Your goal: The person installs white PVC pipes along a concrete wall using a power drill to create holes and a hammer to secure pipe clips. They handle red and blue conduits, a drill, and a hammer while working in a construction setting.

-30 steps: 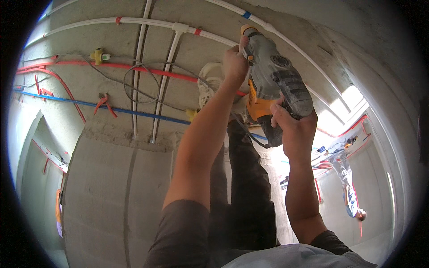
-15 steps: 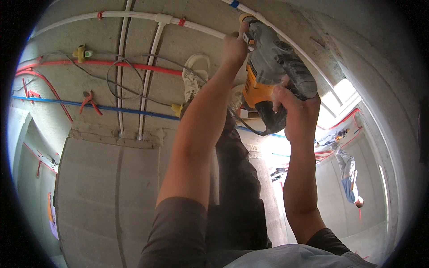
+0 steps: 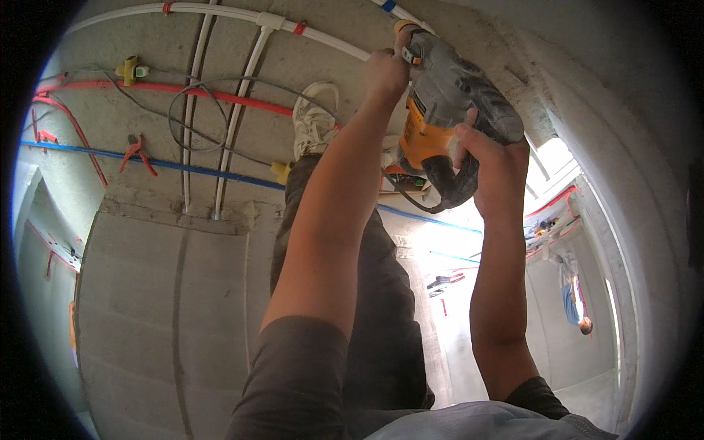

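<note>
Both of my hands hold a dusty grey and orange rotary hammer [image 3: 444,84] at the upper right. My left hand [image 3: 386,75] is closed round its front end, close to the yellowish collar. At the rear, my right hand [image 3: 495,165] wraps the black handle, its thumb along the side. The tool's front end points up and left, near white conduit on the concrete; its tip and any bit cannot be made out. A dark cable loops below the handle. My pale shoe [image 3: 314,121] stands left of my left forearm.
Red conduit [image 3: 176,89], a blue pipe [image 3: 110,153] and white conduits [image 3: 323,38] run over the concrete. A grey cord lies looped by a yellow connector [image 3: 130,71]. Red-handled pliers [image 3: 134,152] lie near the blue pipe. Another person [image 3: 572,297] is far off at right.
My view has shifted slightly, so pipes, pliers and the distant person sit a little further left. Both hands keep their hold on the rotary hammer, which tilts slightly differently.
</note>
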`<action>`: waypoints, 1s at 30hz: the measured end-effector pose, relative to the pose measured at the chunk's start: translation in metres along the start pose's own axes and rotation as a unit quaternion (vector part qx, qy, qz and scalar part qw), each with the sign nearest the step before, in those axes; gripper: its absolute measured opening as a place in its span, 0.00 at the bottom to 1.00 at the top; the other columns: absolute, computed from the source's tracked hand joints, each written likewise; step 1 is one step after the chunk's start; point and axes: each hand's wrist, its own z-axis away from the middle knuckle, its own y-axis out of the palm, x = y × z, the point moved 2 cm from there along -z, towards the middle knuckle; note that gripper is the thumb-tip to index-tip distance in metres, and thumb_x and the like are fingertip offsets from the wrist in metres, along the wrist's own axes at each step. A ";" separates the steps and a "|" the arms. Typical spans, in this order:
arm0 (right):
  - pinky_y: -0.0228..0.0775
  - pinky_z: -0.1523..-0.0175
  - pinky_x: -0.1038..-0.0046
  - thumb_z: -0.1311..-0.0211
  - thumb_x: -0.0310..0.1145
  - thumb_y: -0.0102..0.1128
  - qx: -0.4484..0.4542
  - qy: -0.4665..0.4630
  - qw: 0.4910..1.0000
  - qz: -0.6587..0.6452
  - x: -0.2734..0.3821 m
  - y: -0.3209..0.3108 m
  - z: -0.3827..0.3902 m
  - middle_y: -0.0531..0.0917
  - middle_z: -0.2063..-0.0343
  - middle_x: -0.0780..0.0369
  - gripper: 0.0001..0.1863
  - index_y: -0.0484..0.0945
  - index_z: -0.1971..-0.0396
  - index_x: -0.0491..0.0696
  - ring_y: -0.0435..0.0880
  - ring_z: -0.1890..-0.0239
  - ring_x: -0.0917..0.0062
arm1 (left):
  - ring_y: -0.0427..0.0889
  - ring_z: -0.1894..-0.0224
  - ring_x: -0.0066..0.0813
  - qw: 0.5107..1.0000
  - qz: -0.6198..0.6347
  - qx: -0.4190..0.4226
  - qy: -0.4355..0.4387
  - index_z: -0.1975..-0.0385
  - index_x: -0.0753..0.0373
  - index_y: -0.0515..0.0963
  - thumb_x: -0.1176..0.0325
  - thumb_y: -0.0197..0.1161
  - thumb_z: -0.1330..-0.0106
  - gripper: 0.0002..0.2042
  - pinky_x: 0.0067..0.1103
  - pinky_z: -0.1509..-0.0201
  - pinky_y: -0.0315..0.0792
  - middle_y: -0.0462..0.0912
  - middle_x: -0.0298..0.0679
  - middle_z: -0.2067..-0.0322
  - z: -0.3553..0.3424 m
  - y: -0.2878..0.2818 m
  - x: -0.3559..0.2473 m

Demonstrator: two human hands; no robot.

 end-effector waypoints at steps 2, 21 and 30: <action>0.69 0.68 0.76 0.37 0.25 0.66 0.005 -0.009 1.000 -0.002 0.001 0.000 -0.001 0.80 0.76 0.67 0.05 0.80 0.63 0.45 0.76 0.76 0.83 | 0.86 0.57 0.62 1.000 -0.013 0.000 0.003 0.68 0.73 0.85 0.28 0.43 0.24 0.44 0.46 0.49 0.75 0.86 0.60 0.68 0.004 -0.001 -0.004; 0.68 0.69 0.72 0.38 0.23 0.65 -0.013 0.014 0.999 0.027 -0.002 0.017 -0.012 0.77 0.82 0.64 0.04 0.77 0.69 0.46 0.75 0.80 0.78 | 0.87 0.54 0.58 0.998 -0.058 -0.016 -0.006 0.61 0.68 0.87 0.34 0.41 0.21 0.39 0.46 0.47 0.75 0.89 0.54 0.63 -0.016 0.000 0.005; 0.71 0.69 0.73 0.42 0.24 0.70 0.023 0.050 0.998 0.040 0.045 -0.003 -0.043 0.81 0.79 0.64 0.07 0.82 0.64 0.46 0.79 0.79 0.77 | 0.85 0.54 0.61 0.999 -0.037 -0.029 -0.025 0.61 0.71 0.86 0.34 0.40 0.20 0.41 0.47 0.45 0.74 0.87 0.60 0.60 -0.007 0.010 -0.016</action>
